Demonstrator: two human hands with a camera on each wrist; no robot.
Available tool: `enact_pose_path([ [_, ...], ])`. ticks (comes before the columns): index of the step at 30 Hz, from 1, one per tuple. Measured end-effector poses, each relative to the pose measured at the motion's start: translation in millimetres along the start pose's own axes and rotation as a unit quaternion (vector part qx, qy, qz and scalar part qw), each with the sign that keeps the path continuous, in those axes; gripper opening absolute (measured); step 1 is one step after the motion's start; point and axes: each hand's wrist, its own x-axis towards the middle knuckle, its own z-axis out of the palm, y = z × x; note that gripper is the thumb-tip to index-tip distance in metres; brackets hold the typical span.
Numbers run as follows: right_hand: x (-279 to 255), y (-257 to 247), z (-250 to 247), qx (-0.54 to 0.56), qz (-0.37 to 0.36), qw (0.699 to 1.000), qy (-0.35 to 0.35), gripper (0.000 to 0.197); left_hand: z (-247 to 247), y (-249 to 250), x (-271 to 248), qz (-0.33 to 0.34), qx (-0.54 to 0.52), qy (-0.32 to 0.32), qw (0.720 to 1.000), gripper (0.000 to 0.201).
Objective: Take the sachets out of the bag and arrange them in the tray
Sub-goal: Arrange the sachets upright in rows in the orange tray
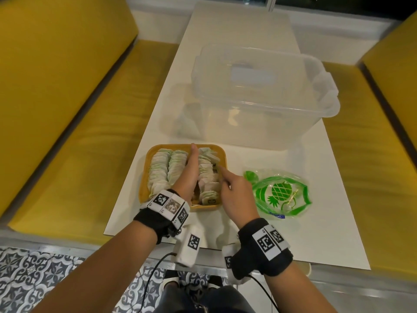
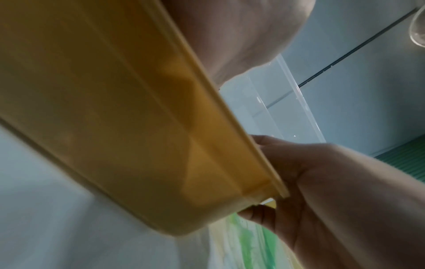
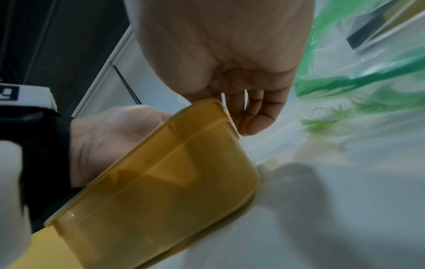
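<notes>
A yellow tray (image 1: 143, 181) sits near the table's front edge, filled with three rows of white and pale green sachets (image 1: 177, 166). My left hand (image 1: 191, 163) stands edge-on between the middle and right rows, fingers straight and pointing away. My right hand (image 1: 230, 184) hovers at the tray's right side, its index finger stretched onto the right row (image 1: 208, 172) and its other fingers loosely curled, holding nothing. The clear bag with green pineapple print (image 1: 282, 193) lies flat to the right of the tray. The wrist views show the tray's wall (image 2: 138, 127) (image 3: 172, 182) from outside.
A large clear plastic bin (image 1: 259, 93) stands just behind the tray, taking up most of the table's middle. Yellow benches (image 1: 67, 132) run along both sides of the white table (image 1: 293, 245). Patterned floor tiles lie below the front edge.
</notes>
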Motion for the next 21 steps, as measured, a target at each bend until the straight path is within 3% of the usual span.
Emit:
enact_pose_path([
  [3, 12.7, -9.7, -2.6, -0.035, -0.034, 0.999, 0.008, 0.028, 0.2, -0.5, 0.9, 0.016, 0.005, -0.007, 1.0, 0.076],
  [6, 27.9, -19.5, -5.6, -0.151, -0.026, 0.988, -0.034, 0.019, -0.5, -5.5, 0.7, 0.034, 0.029, -0.019, 0.999, 0.077],
  [9, 41.9, -32.4, -13.8, -0.24, 0.002, 0.97, -0.045, 0.018, -0.4, -5.4, -0.6, 0.051, 0.04, -0.018, 0.998, 0.069],
  [13, 58.8, -45.1, -11.7, -0.337, -0.02, 0.94, -0.043, 0.018, -3.3, -2.1, -0.6, 0.052, 0.062, -0.033, 0.996, 0.061],
  [18, 66.9, -47.9, -3.8, -0.383, -0.097, 0.919, -0.001, 0.013, -5.7, 1.6, 0.2, 0.06, 0.057, -0.013, 0.997, 0.068],
  [21, 70.3, -48.5, -0.6, -0.378, -0.101, 0.92, -0.029, 0.014, -4.4, -4.8, 7.9, 0.07, 0.042, 0.027, 0.996, 0.084],
])
